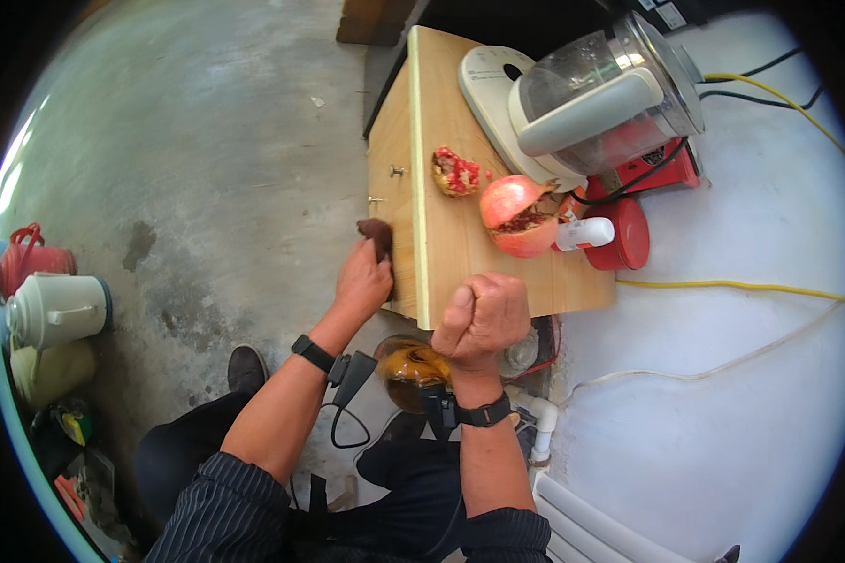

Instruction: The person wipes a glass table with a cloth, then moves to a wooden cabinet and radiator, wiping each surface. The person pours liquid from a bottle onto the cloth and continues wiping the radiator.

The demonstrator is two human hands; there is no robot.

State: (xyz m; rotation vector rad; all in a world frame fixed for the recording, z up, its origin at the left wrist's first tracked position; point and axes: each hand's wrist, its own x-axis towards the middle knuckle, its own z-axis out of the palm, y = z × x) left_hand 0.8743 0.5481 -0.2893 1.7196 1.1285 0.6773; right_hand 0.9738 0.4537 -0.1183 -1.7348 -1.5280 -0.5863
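Note:
My left hand point(362, 278) grips a dark brown cloth point(376, 238) against the front face of a small wooden cabinet point(454, 246). Two metal knobs, one nearer the top edge point(397, 171) and one lower point(375, 200), stick out from that face beyond the cloth. Curled into a fist, my right hand point(489, 317) is at the near corner of the cabinet top; nothing shows in it, and whether it touches the wood I cannot tell. Beyond the fist sits a split pomegranate point(510, 200), with a broken pomegranate piece point(456, 174) showing red seeds near the front edge.
A glass electric kettle point(591, 116) stands on its white base point(484, 91). Beside the wall are a white-capped bottle point(591, 232), a red round container point(630, 232) and a red box point(651, 172). An amber glass vessel point(415, 362) is below. Vacuum flasks, one white point(56, 310), stand left.

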